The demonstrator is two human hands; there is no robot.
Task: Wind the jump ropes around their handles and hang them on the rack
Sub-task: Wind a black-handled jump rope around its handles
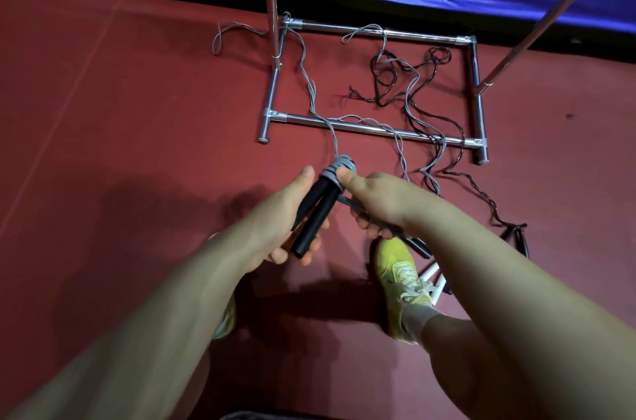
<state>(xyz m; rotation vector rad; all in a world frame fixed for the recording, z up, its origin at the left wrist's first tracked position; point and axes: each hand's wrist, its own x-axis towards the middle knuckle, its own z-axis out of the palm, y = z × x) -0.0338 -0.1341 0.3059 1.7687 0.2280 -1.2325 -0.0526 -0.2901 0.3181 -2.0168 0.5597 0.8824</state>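
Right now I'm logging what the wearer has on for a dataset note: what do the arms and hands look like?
Both forearms are bare, with no sleeves in view. The left hand and right hand wear no gloves, and no rings, watch or wristband are visible. No cables or markings show on either arm.

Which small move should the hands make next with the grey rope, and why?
Probably another turn: the right hand should lay the grey rope onto the coil atop the black handles held by the left hand. Only few turns exist; much rope lies across the rack base.
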